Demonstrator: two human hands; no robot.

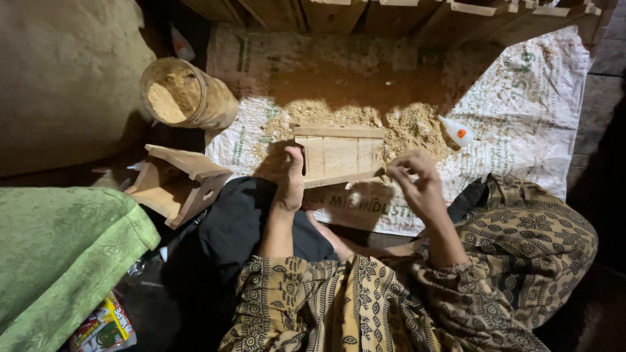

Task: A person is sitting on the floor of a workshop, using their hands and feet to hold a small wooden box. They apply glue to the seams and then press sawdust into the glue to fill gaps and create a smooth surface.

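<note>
- Hands: left hand (291, 177) grips the left edge of a small wooden box (339, 154), thumb hooked over it; right hand (417, 184) is pinched narrow at the box's lower right corner, contents of the pinch not discernible.
- Box sits tilted on a woven sack (528, 107) on the floor, beside loose sawdust (411, 127).
- Glue bottle (456, 131) lies just right of the sawdust.
- Risk: the one-handed hold could let the box slip, and sawdust could foul the joint.
</note>
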